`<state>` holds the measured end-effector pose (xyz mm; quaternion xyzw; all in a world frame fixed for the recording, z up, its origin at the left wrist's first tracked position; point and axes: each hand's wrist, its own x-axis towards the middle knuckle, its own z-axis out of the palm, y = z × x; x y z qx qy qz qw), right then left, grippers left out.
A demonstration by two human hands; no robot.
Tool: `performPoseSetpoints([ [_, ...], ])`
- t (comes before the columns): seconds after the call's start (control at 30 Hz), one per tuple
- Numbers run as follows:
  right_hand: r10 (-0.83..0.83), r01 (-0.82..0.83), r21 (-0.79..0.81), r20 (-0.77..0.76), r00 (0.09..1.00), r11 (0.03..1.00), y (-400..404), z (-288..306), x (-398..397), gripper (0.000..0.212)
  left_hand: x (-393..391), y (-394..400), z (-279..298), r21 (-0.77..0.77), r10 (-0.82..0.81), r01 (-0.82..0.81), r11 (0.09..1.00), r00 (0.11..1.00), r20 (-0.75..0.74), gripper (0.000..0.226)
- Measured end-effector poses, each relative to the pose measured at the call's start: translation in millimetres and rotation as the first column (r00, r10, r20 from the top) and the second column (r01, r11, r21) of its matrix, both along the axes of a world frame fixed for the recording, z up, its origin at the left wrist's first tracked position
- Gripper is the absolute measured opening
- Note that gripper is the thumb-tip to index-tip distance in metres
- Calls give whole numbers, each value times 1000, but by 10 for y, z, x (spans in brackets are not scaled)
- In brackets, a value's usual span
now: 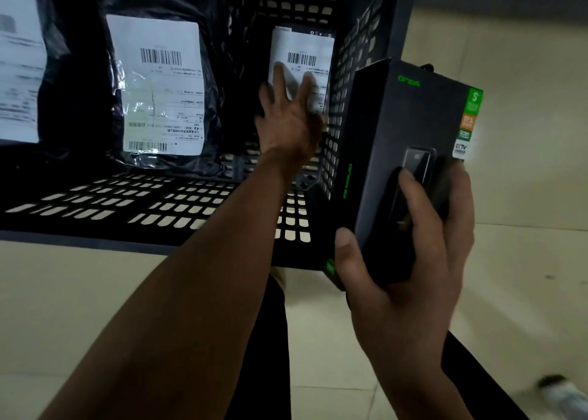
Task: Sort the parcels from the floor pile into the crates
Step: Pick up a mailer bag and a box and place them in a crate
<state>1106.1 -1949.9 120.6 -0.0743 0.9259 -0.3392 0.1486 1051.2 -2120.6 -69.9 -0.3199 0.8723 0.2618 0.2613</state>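
Left hand (288, 114): fingers spread flat against labelled parcel (302, 69) inside black crate (350, 101), we judge steadying it. Right hand (410, 260) grips black ONDA box (397, 139) beside crate, awaiting placement.

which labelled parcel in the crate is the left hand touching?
The rightmost parcel, against the crate's mesh side wall; the left hand lies on its label. The two black bags sit apart, untouched.

Left hand (288, 114) spread on labelled parcel (302, 66) in black crate (356, 79); right hand (410, 260) grips black box (404, 126)
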Motion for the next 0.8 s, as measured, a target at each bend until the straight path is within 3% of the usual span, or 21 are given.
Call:
performPoseSetpoints([
  [0.13,-41,41,-22,1,999,999,-100,48,-17,67,-11,-95,224,83,119,-116,990,992,-37,64],
  [0.23,-68,70,-28,78,995,997,-155,140,-28,70,150,-101,514,173,305,-275,946,934,-187,55],
  [0.53,56,-67,36,248,967,997,-299,754,-244,73,897,-42,1881,284,413,-327,901,846,-336,58],
  [0.63,137,-147,6,327,935,989,-392,968,-331,77,1060,-123,2284,283,369,-270,920,840,-398,68],
  [0.8,230,-265,8,467,854,964,-617,1299,-494,73,1162,-271,2670,80,46,-4,997,848,-528,72],
])
